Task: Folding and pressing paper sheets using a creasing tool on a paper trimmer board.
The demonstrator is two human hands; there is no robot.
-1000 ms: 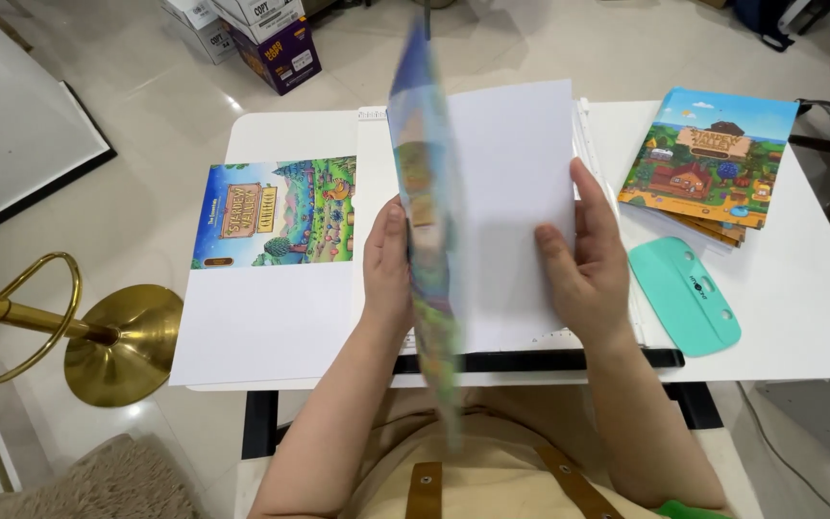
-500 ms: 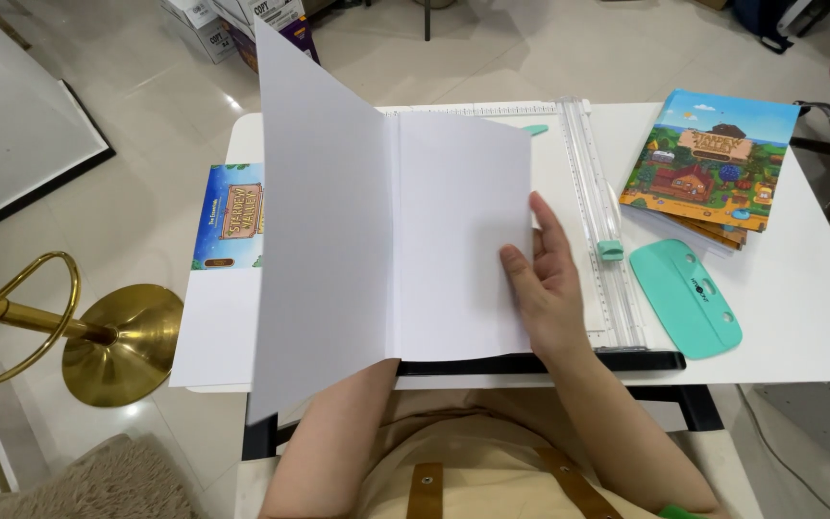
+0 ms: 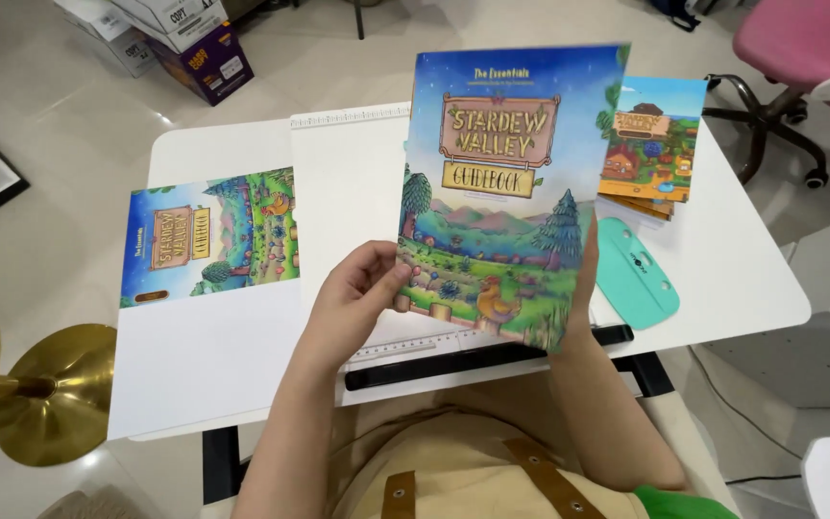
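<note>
Hands hold a colourful booklet upright over a white paper cutter on the small white table. The left hand pinches the booklet's lower left edge, thumb in front and fingers curled behind. The right hand is mostly hidden behind the right edge, so its grip cannot be told. A printed sheet lies flat at the left, a stack of booklets and a teal plastic tool at the right. Checking the cover goes best with a light pinch at the margins, the booklet kept flat and unbent.
</note>
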